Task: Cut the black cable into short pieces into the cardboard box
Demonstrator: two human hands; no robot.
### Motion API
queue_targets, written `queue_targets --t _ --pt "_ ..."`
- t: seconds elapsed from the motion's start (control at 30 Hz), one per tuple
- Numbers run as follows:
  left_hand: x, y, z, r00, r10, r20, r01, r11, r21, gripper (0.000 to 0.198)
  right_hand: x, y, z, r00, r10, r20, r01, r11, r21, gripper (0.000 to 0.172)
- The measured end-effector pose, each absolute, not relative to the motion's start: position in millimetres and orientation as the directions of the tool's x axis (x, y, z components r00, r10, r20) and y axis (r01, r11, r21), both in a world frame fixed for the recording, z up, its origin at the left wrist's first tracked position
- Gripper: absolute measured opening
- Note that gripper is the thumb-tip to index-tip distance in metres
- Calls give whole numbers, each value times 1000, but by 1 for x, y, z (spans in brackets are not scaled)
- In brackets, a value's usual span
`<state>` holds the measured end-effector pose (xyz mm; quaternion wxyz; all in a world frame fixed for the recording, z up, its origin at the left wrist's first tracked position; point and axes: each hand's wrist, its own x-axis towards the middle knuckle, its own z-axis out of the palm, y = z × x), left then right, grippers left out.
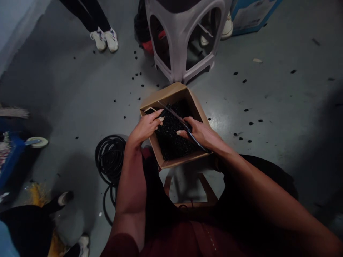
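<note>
Over the cardboard box (174, 91) on my feed, the right hand (199, 134) is closed around a black cable (198, 141), its thin far end reaching across the box. The left hand (146, 127) hangs with its fingers loosely curled just above the black cable scraps (171, 135) filling the box; I can't tell whether it grips anything. A coil of cable (109, 160) lies on the floor (268, 107) to the left of the box, among scattered scraps.

My bare left hand (146, 126) half-curled, fingers loose; bare right hand (200, 132) pinching; left forearm (131, 182) and right forearm (268, 201) reaching far.
</note>
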<state>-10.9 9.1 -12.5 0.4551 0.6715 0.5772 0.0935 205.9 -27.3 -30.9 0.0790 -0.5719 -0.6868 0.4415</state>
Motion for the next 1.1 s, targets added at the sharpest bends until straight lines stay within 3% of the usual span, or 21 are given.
queue_targets --t 0.4,0.83,1.1 --pt "-16 10 -19 296 839 -457 731 109 673 53 207 -30 -34 -334 866 -371 777 30 -628 42" --pt "-14 8 -9 306 837 -453 685 137 716 51 208 -26 -35 -375 832 -409 742 5 -670 46" --pt "-13 8 -13 305 842 -444 685 130 717 53 211 -28 -44 -381 862 -333 745 73 -663 41"
